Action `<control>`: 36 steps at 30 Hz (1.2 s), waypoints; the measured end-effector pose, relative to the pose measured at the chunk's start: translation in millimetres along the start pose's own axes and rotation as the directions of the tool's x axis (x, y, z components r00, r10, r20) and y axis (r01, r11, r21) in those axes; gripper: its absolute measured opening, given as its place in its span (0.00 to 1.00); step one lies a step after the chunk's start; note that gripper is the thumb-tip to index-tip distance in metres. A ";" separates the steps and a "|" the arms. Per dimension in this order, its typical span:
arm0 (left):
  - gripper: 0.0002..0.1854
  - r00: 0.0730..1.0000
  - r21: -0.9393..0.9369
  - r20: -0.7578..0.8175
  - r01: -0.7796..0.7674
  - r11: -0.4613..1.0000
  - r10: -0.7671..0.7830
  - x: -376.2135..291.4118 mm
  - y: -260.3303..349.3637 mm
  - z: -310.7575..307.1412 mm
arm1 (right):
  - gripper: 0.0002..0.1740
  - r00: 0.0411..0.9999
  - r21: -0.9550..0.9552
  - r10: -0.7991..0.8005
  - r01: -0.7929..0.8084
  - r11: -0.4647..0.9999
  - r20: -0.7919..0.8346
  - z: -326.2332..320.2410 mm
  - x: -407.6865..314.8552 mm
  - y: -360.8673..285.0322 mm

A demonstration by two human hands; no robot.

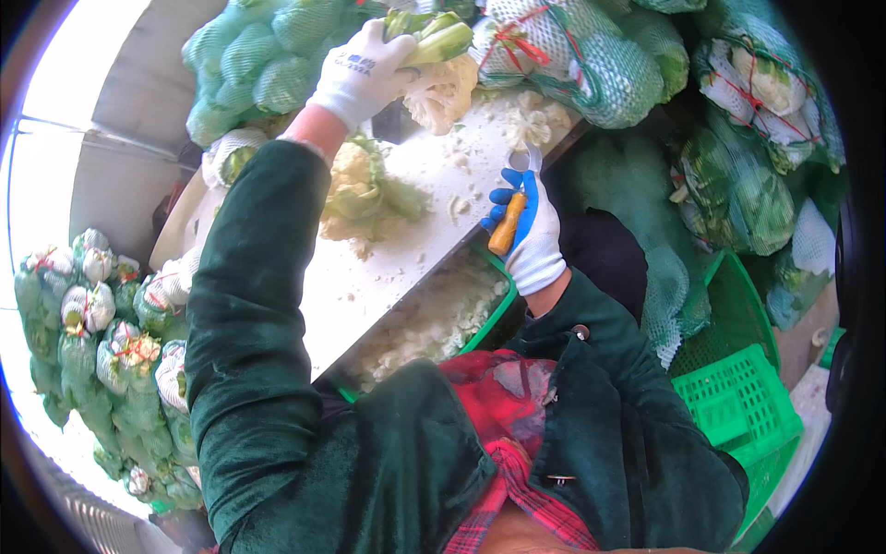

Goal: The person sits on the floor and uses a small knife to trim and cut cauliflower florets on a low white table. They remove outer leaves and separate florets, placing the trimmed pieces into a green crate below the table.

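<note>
My left hand [367,69], in a white work glove that bears writing, grips a cauliflower head [443,90] by its green leaf stalks, raised over the far part of the white tabletop [387,270]. In my right hand [533,228], gloved in white with blue coating, is a tool with a wooden handle [507,225] and a curved metal ring blade [524,159]. That blade lies just short of some cut florets [533,118] at the table's right edge. Another cauliflower with leaves [360,187] rests on the table beneath my left forearm.
A green-rimmed crate of cauliflower pieces [443,311] sits below the table's near edge. Net sacks of cauliflower stand at the back [263,62], right [740,180] and left [118,360]. Green plastic crates [737,401] are at my right. Crumbs litter the tabletop.
</note>
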State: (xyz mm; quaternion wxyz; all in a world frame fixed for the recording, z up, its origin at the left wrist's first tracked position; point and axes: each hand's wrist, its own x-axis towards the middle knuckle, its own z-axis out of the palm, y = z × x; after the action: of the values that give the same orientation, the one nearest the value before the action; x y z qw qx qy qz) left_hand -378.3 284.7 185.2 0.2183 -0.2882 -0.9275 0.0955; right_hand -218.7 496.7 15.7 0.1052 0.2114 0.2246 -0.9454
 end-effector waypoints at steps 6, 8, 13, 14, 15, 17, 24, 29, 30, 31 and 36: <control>0.22 0.943 -0.017 -0.010 0.332 0.943 -0.332 -92.7 -32.8 -87.0 | 0.17 0.981 -0.172 0.191 -0.184 0.968 0.021 11.9 -8.1 15.6; 0.21 0.900 -0.043 -0.037 0.432 0.901 -0.433 -132.4 -42.8 -112.2 | 0.15 0.970 -0.354 0.223 -0.178 0.918 0.092 16.5 -14.9 25.5; 0.23 0.713 -0.373 0.114 0.676 0.635 -0.692 -247.3 -56.8 -155.4 | 0.19 0.915 -0.665 0.337 -0.111 0.739 0.221 34.1 -33.6 56.3; 0.23 0.592 -0.329 0.227 0.794 0.511 -0.773 -271.7 -58.1 -158.9 | 0.26 0.902 -0.711 0.371 -0.111 0.695 0.222 37.9 -38.2 64.0; 0.22 0.474 -0.277 0.308 0.874 0.399 -0.825 -296.2 -59.5 -159.3 | 0.27 0.863 -0.764 0.398 -0.022 0.645 0.311 39.7 -44.5 71.6; 0.21 0.464 -0.371 0.166 0.847 0.381 -0.870 -347.9 -47.8 -140.5 | 0.30 0.779 -0.819 0.449 0.139 0.557 0.438 39.6 -58.7 82.5; 0.18 -0.041 -0.611 0.245 0.769 -0.187 -0.969 -487.7 -10.9 -36.4 | 0.29 0.694 -0.851 0.564 0.524 0.029 0.447 53.1 -78.9 141.8; 0.21 0.077 -0.556 0.282 0.825 -0.098 -0.956 -514.2 -5.6 -7.3 | 0.26 0.602 -0.707 0.591 0.703 -0.073 0.537 75.9 -76.0 181.8; 0.22 0.137 -0.492 0.292 0.870 -0.026 -0.947 -514.3 -6.3 -7.8 | 0.20 0.502 -0.589 0.542 0.808 -0.017 0.674 82.6 -75.6 192.5; 0.22 0.231 -0.455 0.272 0.886 0.087 -0.934 -513.0 -8.4 -9.0 | 0.20 0.433 -0.505 0.540 0.863 -0.017 0.721 90.1 -73.6 200.7; 0.26 0.327 -0.458 0.298 0.873 0.167 -0.897 -506.3 -14.6 -16.3 | 0.18 0.287 -0.253 0.641 0.956 -0.146 0.712 121.3 -66.8 232.6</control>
State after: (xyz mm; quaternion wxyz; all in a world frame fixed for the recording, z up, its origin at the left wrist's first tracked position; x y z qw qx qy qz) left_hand -4.1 -18.1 26.9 0.1592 0.2535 -0.8977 -0.3232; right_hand -133.8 242.8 55.3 0.0995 -0.5757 0.7509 -0.3078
